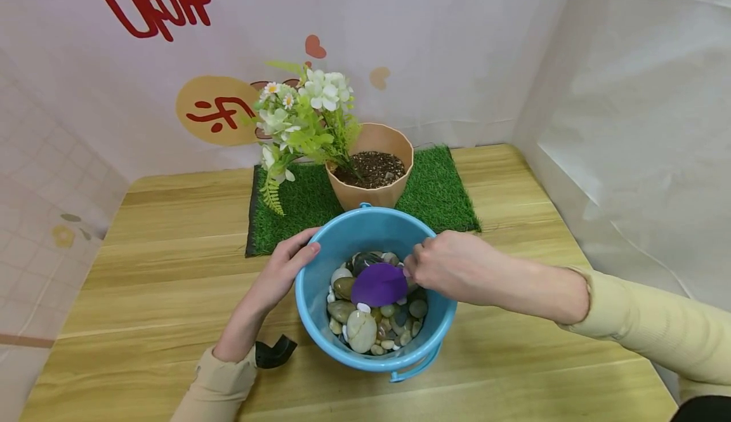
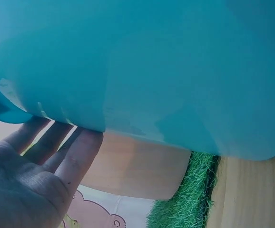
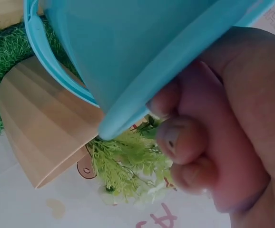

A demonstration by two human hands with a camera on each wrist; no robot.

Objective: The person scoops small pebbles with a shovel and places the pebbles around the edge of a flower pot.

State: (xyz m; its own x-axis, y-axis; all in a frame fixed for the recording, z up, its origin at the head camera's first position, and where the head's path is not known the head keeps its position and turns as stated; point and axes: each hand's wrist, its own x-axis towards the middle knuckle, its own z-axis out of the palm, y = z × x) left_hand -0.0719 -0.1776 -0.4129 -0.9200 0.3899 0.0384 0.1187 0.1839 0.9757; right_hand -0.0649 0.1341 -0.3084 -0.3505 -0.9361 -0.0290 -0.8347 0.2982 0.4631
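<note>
A blue bucket stands on the table with stones of several sizes inside. My left hand holds its left side, the thumb over the rim and the fingers against the outer wall. At the bucket's right side, my right hand grips a purple shovel. The shovel's blade lies over the stones and hides some of them. In the right wrist view my fingers wrap round the shovel's pinkish handle, just above the bucket's rim.
Behind the bucket, a tan flowerpot with dark soil and white flowers stands on a green turf mat. The bucket's handle hangs at the near side. A small black object shows by my left sleeve.
</note>
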